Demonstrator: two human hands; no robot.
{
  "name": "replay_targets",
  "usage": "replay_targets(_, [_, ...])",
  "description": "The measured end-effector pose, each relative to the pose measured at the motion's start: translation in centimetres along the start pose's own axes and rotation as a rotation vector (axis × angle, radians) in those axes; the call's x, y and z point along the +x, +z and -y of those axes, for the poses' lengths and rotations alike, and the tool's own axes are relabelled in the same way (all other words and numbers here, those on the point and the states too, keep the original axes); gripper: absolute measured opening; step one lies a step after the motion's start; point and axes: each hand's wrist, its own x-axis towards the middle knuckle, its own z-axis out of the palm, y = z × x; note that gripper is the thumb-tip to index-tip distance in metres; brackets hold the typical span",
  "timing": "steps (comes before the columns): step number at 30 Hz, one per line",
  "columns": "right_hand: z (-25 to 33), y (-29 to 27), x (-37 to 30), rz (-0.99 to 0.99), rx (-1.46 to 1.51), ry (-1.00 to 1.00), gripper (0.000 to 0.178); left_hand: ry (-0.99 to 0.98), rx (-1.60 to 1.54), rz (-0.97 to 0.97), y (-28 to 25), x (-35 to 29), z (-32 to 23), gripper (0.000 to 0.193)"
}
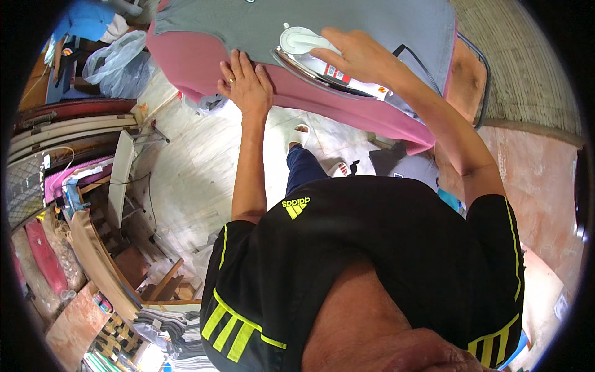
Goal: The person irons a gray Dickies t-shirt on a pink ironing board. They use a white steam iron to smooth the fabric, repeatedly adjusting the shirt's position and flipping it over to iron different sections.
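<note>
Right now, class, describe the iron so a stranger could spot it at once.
Find the pink ironing board at the top, covered by a grey garment. The iron lies on that garment under the right hand. It alone is white with a shiny metal soleplate.

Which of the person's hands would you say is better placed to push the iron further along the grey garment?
Probably the right hand: it rests on the iron. The left hand lies flat at the edge of the grey garment on the pink board.
</note>
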Motion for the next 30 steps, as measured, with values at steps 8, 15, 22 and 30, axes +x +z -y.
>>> replay_targets(8, [2.5,3.0,7.2,-0.004,-0.007,-0.076,0.044,-0.029,-0.439,-0.088,-1.8,2.2,4.0,0.045])
replay_targets(15, [2.3,-0.2,6.4,0.145,-0.022,0.017,0.038,-0.010,-0.573,-0.175,-2.7,6.1,3.4,0.045])
replay_targets(22, [-7.6,-6.1,5.7,0.022,-0.271,0.232,0.043,0.263,-0.492,0.107,0.1,8.3,-2.8,0.051])
replay_targets(30, [-22.0,-12.9,11.7,-0.381,-0.466,0.350,0.049,0.593,-0.326,0.319,2.5,7.8,-8.9,0.072])
